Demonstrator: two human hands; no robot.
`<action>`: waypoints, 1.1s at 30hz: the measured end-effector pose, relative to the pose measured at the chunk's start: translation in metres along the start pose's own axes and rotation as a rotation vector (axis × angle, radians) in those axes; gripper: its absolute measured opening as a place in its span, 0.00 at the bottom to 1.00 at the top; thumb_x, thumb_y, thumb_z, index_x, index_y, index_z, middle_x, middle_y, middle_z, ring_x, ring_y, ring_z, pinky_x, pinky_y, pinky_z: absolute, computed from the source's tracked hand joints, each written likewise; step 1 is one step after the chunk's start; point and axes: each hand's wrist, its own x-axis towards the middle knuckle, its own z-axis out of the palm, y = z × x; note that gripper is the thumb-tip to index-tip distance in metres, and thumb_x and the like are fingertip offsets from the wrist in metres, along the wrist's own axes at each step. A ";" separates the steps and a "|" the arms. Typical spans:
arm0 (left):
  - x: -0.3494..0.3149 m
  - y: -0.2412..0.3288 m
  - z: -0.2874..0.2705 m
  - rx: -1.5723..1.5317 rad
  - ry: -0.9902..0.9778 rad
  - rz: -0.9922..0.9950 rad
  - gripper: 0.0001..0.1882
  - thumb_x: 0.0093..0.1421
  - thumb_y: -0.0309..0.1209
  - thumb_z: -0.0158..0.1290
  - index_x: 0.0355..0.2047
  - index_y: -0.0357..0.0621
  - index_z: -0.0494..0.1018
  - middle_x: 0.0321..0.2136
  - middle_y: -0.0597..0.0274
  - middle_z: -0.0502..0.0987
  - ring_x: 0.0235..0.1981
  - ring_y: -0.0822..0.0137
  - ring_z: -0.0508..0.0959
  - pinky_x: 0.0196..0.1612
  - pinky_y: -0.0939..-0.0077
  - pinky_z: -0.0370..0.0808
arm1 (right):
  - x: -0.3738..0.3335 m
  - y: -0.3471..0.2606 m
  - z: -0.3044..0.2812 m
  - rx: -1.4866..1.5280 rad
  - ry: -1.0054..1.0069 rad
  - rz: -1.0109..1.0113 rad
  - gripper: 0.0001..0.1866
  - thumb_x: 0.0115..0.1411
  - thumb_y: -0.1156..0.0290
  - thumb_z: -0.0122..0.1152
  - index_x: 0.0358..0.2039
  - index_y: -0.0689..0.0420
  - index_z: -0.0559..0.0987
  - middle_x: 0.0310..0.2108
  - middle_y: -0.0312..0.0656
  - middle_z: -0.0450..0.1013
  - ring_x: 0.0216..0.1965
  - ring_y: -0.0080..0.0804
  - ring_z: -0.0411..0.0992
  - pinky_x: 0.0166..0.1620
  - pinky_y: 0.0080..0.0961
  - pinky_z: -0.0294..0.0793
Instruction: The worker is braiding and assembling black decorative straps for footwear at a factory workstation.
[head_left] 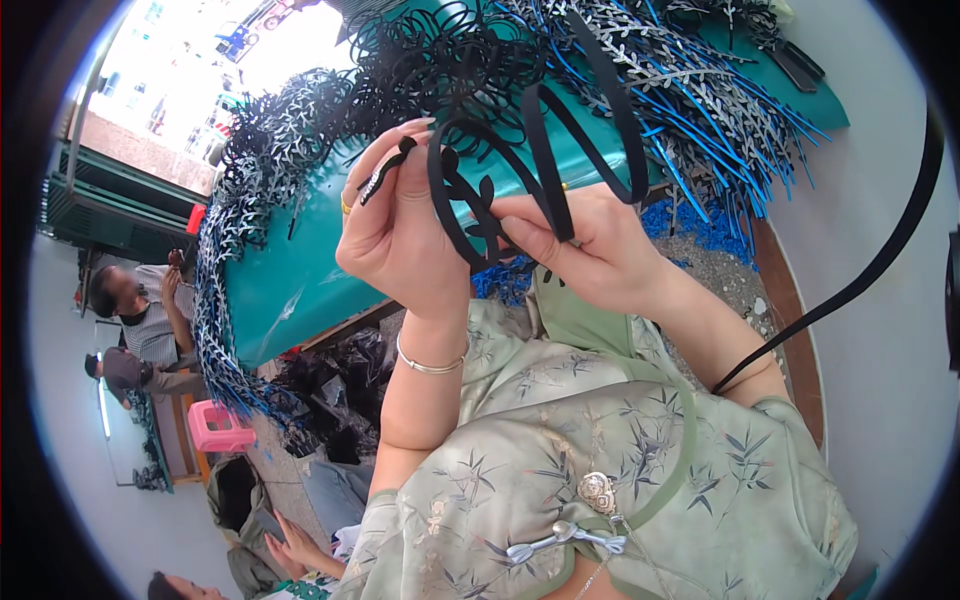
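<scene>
Black strip (pixel 548 170): flat, matte, loose loops, up over the green surface (pixel 275 295). Coil axis left to right, rising rightward; loops tilted. My left hand (pixel 408 215): clamped on silvery-dark leaf trim (pixel 375 185). Right hand (pixel 595 245): pinched, can't tell which strand.

The left hand (pixel 400 215) pinches a black strip (pixel 373 186); the right hand (pixel 595 245) holds black loops (pixel 548 175). Leafy stems (pixel 290 130) heap the green surface (pixel 300 275).

pink stool (pixel 222 432), crumpled black plastic (pixel 335 378)
</scene>
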 end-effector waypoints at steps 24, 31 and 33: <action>-0.012 0.016 -0.017 -0.242 -0.289 -0.782 0.12 0.59 0.25 0.56 0.42 0.30 0.76 0.36 0.56 0.81 0.32 0.69 0.78 0.36 0.79 0.74 | 0.014 -0.007 -0.007 0.229 0.006 0.280 0.10 0.61 0.71 0.59 0.40 0.62 0.78 0.31 0.37 0.77 0.32 0.20 0.75 0.32 0.21 0.75; -0.001 0.004 -0.020 -0.427 -0.184 -0.640 0.11 0.62 0.29 0.54 0.37 0.30 0.77 0.37 0.48 0.80 0.36 0.64 0.79 0.42 0.73 0.75 | 0.009 0.034 -0.002 0.406 -0.074 0.242 0.22 0.61 0.69 0.59 0.54 0.62 0.71 0.45 0.42 0.75 0.44 0.26 0.74 0.48 0.25 0.73; 0.000 0.002 -0.025 -0.434 -0.141 -0.630 0.11 0.62 0.29 0.54 0.37 0.31 0.77 0.37 0.47 0.79 0.36 0.64 0.79 0.42 0.72 0.75 | 0.015 0.014 -0.004 0.425 -0.112 0.342 0.14 0.61 0.71 0.57 0.47 0.62 0.77 0.37 0.40 0.78 0.39 0.23 0.75 0.44 0.24 0.75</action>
